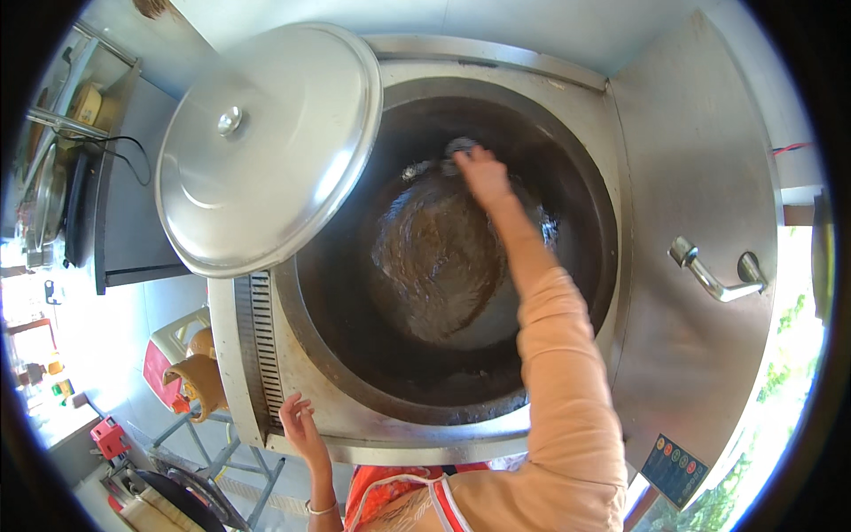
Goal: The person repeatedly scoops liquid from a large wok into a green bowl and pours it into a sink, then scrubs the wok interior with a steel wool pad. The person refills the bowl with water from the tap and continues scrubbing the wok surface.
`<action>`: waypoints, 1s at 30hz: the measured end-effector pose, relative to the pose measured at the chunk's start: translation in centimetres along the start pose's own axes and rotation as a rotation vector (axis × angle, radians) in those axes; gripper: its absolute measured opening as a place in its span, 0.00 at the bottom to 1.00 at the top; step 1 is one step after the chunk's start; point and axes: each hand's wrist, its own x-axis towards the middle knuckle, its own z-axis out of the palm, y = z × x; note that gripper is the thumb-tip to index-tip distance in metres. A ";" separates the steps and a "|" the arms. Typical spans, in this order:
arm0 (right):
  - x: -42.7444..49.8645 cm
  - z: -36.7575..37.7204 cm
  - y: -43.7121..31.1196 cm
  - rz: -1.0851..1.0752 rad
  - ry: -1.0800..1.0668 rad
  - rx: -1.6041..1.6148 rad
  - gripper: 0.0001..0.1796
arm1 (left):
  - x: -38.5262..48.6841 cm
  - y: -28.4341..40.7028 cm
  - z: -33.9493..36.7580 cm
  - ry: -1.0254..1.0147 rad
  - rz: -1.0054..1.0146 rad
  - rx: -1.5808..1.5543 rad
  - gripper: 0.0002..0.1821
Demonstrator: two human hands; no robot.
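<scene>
A very large dark metal wok (346, 372) is set into a steel cooking range, with murky water (439, 266) rippling in its bottom. My right hand (484, 174) reaches to the wok's far inner wall, its fingers closed on a grey scouring pad (460, 147) that looks like steel wool; it is blurred. My left hand (299, 420) hangs at the near left corner of the range, fingers loosely curled, holding nothing. A round metal lid (279, 159) with a knob leans over the wok's upper left rim.
A metal swing spout (721, 282) sticks out from the steel panel at the right. A slotted drain channel (264, 346) runs along the range's left side. Beyond it are a gas cylinder (199, 379), a metal frame stand (226, 452) and a dark cabinet (143, 186).
</scene>
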 end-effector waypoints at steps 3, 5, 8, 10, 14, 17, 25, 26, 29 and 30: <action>-8.3 -1.7 5.2 0.020 -0.104 -0.124 0.16 | 0.1 0.1 0.5 -0.010 0.009 -0.006 0.13; -14.6 -2.4 3.1 0.064 -0.292 -0.244 0.15 | 0.2 0.2 0.8 -0.009 0.020 -0.038 0.13; -21.5 -3.8 -3.6 0.042 -0.522 -0.117 0.10 | 0.1 0.4 0.9 -0.012 0.030 -0.084 0.14; -23.3 -4.2 -9.7 -0.020 -0.623 0.169 0.10 | -0.1 0.3 0.8 -0.008 0.037 -0.081 0.14; -18.8 -1.4 -18.9 -0.140 -0.368 0.480 0.08 | -0.7 -0.3 0.2 -0.004 0.000 -0.072 0.14; -10.1 2.2 -16.7 -0.202 -0.258 0.331 0.09 | -0.8 -0.7 0.4 0.007 0.004 -0.057 0.14; -9.4 -0.7 3.5 0.000 -0.093 -0.159 0.14 | -1.1 -1.0 -0.5 0.023 0.006 -0.062 0.13; -12.3 -1.4 3.1 0.013 -0.266 -0.209 0.14 | -1.1 -1.2 -0.6 0.013 0.006 -0.071 0.13; -20.0 -2.9 -3.7 0.067 -0.427 -0.105 0.07 | -1.2 -1.5 -0.5 -0.017 -0.002 -0.084 0.14; -21.4 -3.2 -7.2 0.068 -0.523 -0.027 0.07 | -1.2 -1.6 -0.4 -0.024 -0.007 -0.084 0.14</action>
